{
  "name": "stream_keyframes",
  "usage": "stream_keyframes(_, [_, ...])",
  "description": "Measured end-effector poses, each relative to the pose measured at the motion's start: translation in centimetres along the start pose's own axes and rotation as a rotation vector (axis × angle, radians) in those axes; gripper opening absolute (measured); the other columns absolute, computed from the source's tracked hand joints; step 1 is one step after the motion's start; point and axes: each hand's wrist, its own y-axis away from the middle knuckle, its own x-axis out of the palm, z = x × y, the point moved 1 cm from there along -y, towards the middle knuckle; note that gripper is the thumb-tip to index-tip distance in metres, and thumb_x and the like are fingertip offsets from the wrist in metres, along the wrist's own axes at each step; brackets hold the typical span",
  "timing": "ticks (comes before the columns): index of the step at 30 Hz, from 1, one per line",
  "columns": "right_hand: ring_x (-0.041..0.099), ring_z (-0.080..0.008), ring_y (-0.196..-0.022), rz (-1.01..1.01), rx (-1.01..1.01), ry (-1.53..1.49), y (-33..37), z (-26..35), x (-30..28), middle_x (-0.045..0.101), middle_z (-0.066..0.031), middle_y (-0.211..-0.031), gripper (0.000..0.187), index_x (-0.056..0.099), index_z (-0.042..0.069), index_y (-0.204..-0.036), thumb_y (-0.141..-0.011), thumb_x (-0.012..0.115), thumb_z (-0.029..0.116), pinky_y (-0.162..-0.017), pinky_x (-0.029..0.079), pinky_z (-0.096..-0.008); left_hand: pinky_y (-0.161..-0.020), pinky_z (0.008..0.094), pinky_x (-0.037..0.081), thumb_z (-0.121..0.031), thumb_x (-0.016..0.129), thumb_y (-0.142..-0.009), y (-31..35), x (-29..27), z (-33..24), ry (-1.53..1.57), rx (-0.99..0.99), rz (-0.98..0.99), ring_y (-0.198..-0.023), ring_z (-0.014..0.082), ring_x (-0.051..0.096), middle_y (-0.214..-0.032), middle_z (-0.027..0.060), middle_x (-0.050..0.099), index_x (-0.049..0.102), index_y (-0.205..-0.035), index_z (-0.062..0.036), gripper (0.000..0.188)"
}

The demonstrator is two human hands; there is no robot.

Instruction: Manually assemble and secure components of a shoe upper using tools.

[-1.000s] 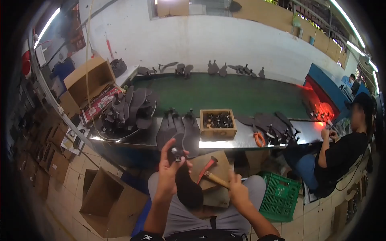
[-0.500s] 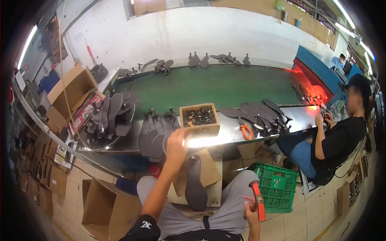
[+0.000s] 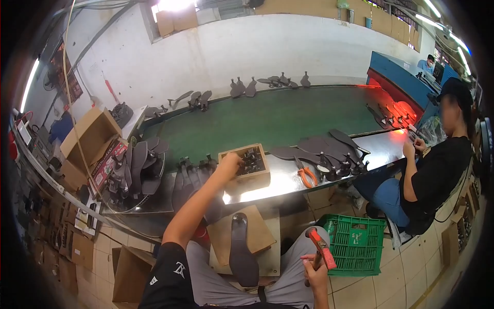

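left hand [image 3: 230, 165] — now in wooden box [image 3: 256, 182], hammer [image 3: 326, 257] still held

Your head-worn fisheye camera is looking down and forward from close above your lap [image 3: 231, 294], reaching across the desk [image 3: 267, 110] to the far wall [image 3: 247, 51].
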Motion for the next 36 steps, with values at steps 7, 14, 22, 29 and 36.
stream_keyframes(7, [0.041, -0.0032, -0.042, 0.153, 0.033, -0.047, -1.8, 2.4, 1.3, 0.057, -0.0005, -0.061, 0.020, 0.064, -0.004, -0.112, -0.093, 0.062, 0.004, -0.039, 0.031, -0.0207, -0.066, 0.0263, 0.055, -0.001, 0.072, -0.083, 5.3, -4.5, -4.1, 0.580, -0.209, -0.240, -0.071, 0.0138, 0.067, -0.082, 0.0117, 0.072, 0.071, -0.103, 0.0050, 0.022])
stream_keyframes(14, [0.046, -0.0029, -0.047, 0.384, -0.266, -0.114, -5.5, 11.3, 8.7, 0.071, -0.0164, -0.101, 0.037, 0.059, -0.003, -0.127, -0.093, 0.067, 0.009, -0.042, 0.037, -0.0185, -0.067, 0.0277, 0.055, 0.000, 0.071, -0.086, 15.5, -10.9, -16.4, 1.233, -0.200, -0.315, -0.075, 0.0163, 0.067, -0.086, 0.0115, 0.069, 0.066, -0.111, 0.0075, 0.027])
stream_keyframes(22, [0.052, -0.0049, -0.061, 0.588, -0.226, -0.196, -3.7, 18.2, 14.4, 0.067, -0.0104, -0.097, 0.033, 0.062, 0.000, -0.122, -0.094, 0.068, 0.018, -0.052, 0.041, -0.0199, -0.067, 0.0256, 0.054, 0.003, 0.073, -0.082, 22.9, -14.6, -21.0, 0.710, 0.114, -0.425, -0.078, 0.0181, 0.067, -0.090, 0.0114, 0.068, 0.074, -0.101, 0.0018, 0.018])
stream_keyframes(29, [0.054, -0.0071, -0.051, 0.562, -0.225, -0.064, -2.8, 17.4, 15.5, 0.067, -0.0124, -0.087, 0.017, 0.067, -0.005, -0.103, -0.088, 0.070, 0.002, -0.041, 0.040, -0.0210, -0.072, 0.0303, 0.053, 0.000, 0.082, -0.071, 25.3, -14.1, -19.9, 0.387, 0.266, -0.519, -0.084, 0.0207, 0.067, -0.099, 0.0092, 0.071, 0.064, -0.125, -0.0059, 0.058])
stream_keyframes(36, [0.051, -0.0059, -0.045, 0.558, -0.077, 0.110, -6.5, 12.2, 16.1, 0.064, -0.0034, -0.067, 0.012, 0.066, -0.004, -0.097, -0.087, 0.069, 0.001, -0.040, 0.038, -0.0208, -0.091, 0.0374, 0.049, -0.019, 0.080, -0.078, 22.9, -3.6, -9.7, 0.342, -0.082, -0.344, -0.108, 0.0301, 0.061, -0.114, 0.0153, 0.065, 0.058, -0.126, -0.0041, 0.055])
